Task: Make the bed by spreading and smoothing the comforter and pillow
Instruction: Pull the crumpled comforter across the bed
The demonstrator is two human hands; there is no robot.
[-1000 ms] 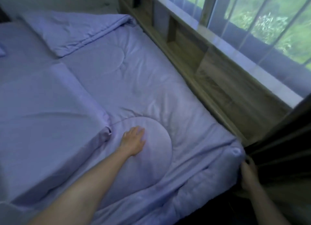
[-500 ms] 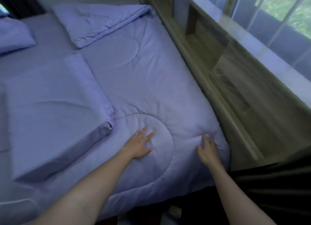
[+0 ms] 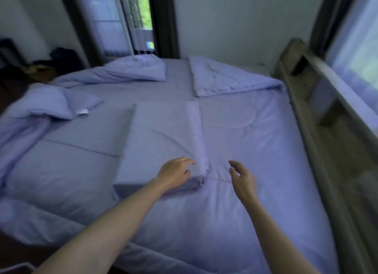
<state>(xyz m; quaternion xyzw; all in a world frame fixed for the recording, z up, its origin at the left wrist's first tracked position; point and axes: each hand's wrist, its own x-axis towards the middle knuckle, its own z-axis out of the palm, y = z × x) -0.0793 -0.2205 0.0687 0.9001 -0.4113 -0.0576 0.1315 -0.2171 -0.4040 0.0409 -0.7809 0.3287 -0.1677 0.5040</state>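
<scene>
**Both hands over the folded comforter edge, near end of the bed**

Bed [image 3: 163,93] runs lengthwise away from the camera; wooden ledge [image 3: 319,118] along its right side, under a window [image 3: 356,48].

Comforter [image 3: 255,150], lilac, covers the right half of the bed, long axis running near to far. Its left part is folded back over itself into a flat panel [image 3: 155,138], also long near-to-far, with a rolled ridge along the panel's right side. Far right corner is turned back in a second fold [image 3: 231,79] near the wall. On the left of the bed the rest of the bedding lies bunched.

Two pillows: one [image 3: 141,69] at the far end, long axis across the bed; one [image 3: 55,103] at left, rumpled, small white tag showing.

Left hand [image 3: 173,175]: fingers spread, palm down, over the near corner of the folded panel; contact unclear from blur, nothing gripped.

Right hand [image 3: 241,177]: open, fingers loosely curved, empty, above the flat comforter just right of the ridge.
</scene>
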